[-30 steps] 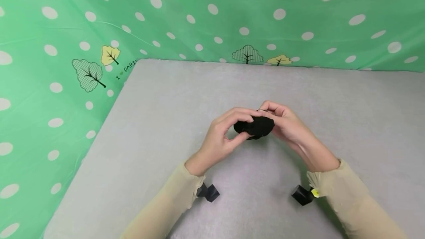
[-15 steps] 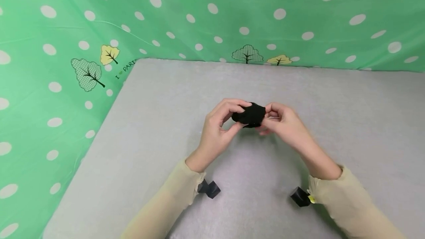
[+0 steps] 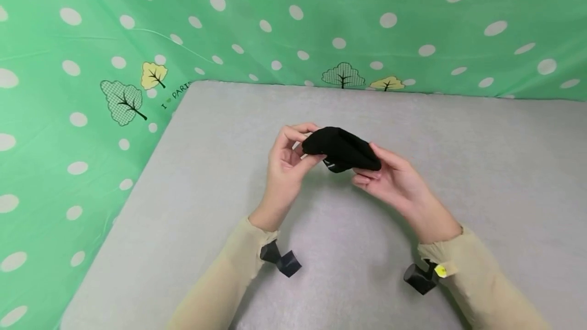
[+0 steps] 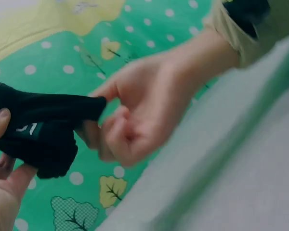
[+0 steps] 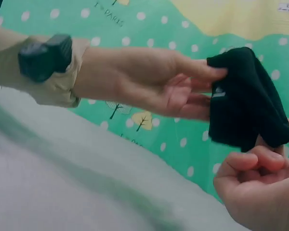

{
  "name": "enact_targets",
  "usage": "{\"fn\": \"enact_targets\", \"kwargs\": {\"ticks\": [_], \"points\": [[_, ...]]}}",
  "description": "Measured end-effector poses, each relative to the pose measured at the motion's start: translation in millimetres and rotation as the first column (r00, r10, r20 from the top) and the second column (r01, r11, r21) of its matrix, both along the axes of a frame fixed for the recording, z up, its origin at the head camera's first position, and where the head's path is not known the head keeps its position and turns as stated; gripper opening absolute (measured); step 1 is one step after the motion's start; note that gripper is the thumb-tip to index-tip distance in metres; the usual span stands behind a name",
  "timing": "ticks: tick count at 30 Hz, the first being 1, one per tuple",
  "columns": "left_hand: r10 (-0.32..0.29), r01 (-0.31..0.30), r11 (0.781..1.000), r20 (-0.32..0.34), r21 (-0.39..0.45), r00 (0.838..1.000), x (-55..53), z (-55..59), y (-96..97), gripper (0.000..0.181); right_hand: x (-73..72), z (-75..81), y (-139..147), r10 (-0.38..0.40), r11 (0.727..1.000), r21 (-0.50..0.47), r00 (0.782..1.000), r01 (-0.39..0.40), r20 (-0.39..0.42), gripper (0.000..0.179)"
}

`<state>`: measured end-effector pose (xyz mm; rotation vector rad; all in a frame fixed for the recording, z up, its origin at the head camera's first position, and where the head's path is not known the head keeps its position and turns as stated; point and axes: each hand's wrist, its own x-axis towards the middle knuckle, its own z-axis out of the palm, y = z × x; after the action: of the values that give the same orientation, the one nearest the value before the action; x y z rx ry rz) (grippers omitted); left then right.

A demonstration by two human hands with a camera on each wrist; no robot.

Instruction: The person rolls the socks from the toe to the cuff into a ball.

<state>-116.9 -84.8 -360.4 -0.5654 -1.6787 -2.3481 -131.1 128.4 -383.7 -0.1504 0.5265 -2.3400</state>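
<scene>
A folded black sock [image 3: 341, 146] is held up above the table between both hands, a small white mark on its underside. My left hand [image 3: 284, 169] pinches its left end, thumb in front and fingers behind. At the other end, my right hand [image 3: 405, 185] grips the drooping tip of the fabric. The left wrist view shows the sock [image 4: 48, 108] stretched sideways, with the right hand [image 4: 144, 106] pinching a narrow end and its other fingers curled. In the right wrist view, the left thumb lies over the sock [image 5: 245, 96] near the white mark.
Beneath the hands is a grey table [image 3: 229, 131]. A green sheet [image 3: 275, 24] with white dots and printed trees hangs along its back and left sides. Black wrist cameras [image 3: 289, 264] sit at both beige sleeves [image 3: 224, 274].
The sock has gone from a compact bundle to a longer, more opened-out shape and risen slightly. My left hand has moved left and up; my right hand has shifted its grip to the far end.
</scene>
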Motion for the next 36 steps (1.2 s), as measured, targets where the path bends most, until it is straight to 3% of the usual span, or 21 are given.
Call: {"fn": "enact_targets", "kwargs": {"ticks": [2, 7, 9, 12, 14, 16, 17, 18, 19, 21, 23, 24, 25, 26, 28, 30, 33, 36], "points": [[-0.013, 0.012, 0.999, 0.014, 0.05, 1.0, 1.0, 1.8, 0.8, 0.059, 0.2, -3.5, -3, -0.021, 0.999, 0.044, 1.0, 0.022, -0.023, 0.029], [-0.149, 0.13, 0.971, 0.084, 0.2, 0.985, 3.1, 7.6, 5.5, 0.052, 5.8, -8.5, -16, -0.05, 0.992, 0.111, 0.996, 0.057, -0.069, 0.03], [-0.157, 0.137, 0.973, 0.097, 0.188, 0.983, 2.0, 8.9, 7.2, 0.05, 8.8, -7.2, -21, -0.058, 0.987, 0.148, 0.997, 0.066, -0.055, 0.026], [-0.08, 0.074, 0.995, 0.084, 0.069, 0.993, -0.8, 8.7, 8.5, 0.05, 12.0, -1.6, -25, -0.1, 0.966, 0.239, 0.995, 0.098, -0.005, 0.019], [-0.023, 0.024, 1.0, 0.076, -0.005, 0.997, -2.1, 7.7, 8.5, 0.049, 13.1, 3.8, -25, -0.161, 0.927, 0.341, 0.987, 0.155, -0.009, 0.013], [0.016, -0.012, 0.999, 0.089, -0.053, 0.996, -2.4, 6.5, 8.0, 0.046, 14.2, 9.6, -24, -0.236, 0.845, 0.465, 0.965, 0.263, -0.117, 0.006], [0.033, -0.026, 0.997, 0.101, -0.067, 0.994, -2.5, 5.7, 7.7, 0.042, 14.7, 12.4, -23, -0.27, 0.785, 0.517, 0.94, 0.34, -0.207, 0.005], [0.048, -0.039, 0.996, 0.114, -0.077, 0.992, -2.8, 4.6, 7.4, 0.041, 15.5, 15.0, -24, -0.291, 0.71, 0.557, 0.9, 0.43, -0.324, 0.007], [0.062, -0.051, 0.995, 0.124, -0.087, 0.99, -3.0, 3.4, 7.2, 0.036, 16.8, 17.3, -24, -0.3, 0.626, 0.572, 0.84, 0.531, -0.452, 0.008], [0.09, -0.075, 0.991, 0.14, -0.111, 0.986, -4.1, 1.2, 7.9, 0.03, 19.5, 21.2, -27, -0.244, 0.455, 0.523, 0.666, 0.72, -0.705, 0.012], [0.109, -0.088, 0.987, 0.152, -0.137, 0.982, -5.4, -0.9, 9.4, 0.029, 20.9, 22.5, -31, -0.132, 0.324, 0.409, 0.469, 0.853, -0.873, 0.014], [0.115, -0.091, 0.984, 0.158, -0.152, 0.981, -5.9, -1.9, 10.4, 0.029, 21.2, 22.1, -33, -0.072, 0.278, 0.35, 0.382, 0.895, -0.921, 0.015], [0.115, -0.086, 0.982, 0.168, -0.166, 0.979, -6.0, -2.6, 11.2, 0.03, 21.1, 21.3, -35, -0.022, 0.247, 0.3, 0.315, 0.922, -0.949, 0.016], [0.109, -0.076, 0.98, 0.177, -0.182, 0.978, -6.1, -3.2, 12.0, 0.029, 20.4, 20.2, -36, 0.025, 0.209, 0.266, 0.267, 0.941, -0.963, 0.018], [0.082, -0.041, 0.977, 0.194, -0.21, 0.978, -5.4, -4.4, 12.1, 0.027, 19.0, 17.3, -36, 0.075, 0.143, 0.238, 0.23, 0.961, -0.97, 0.021], [0.052, -0.003, 0.973, 0.208, -0.231, 0.977, -4.8, -5.6, 11.1, 0.027, 18.0, 15.5, -35, 0.079, 0.109, 0.246, 0.238, 0.963, -0.968, 0.023], [0.025, 0.032, 0.967, 0.217, -0.254, 0.976, -5.1, -7.0, 8.4, 0.027, 17.2, 14.9, -32, 0.08, 0.082, 0.268, 0.261, 0.96, -0.962, 0.022], [0.042, 0.024, 0.955, 0.216, -0.297, 0.976, -6.2, -8.5, 6.4, 0.027, 16.7, 15.0, -31, 0.108, 0.064, 0.266, 0.258, 0.962, -0.96, 0.017]]}}
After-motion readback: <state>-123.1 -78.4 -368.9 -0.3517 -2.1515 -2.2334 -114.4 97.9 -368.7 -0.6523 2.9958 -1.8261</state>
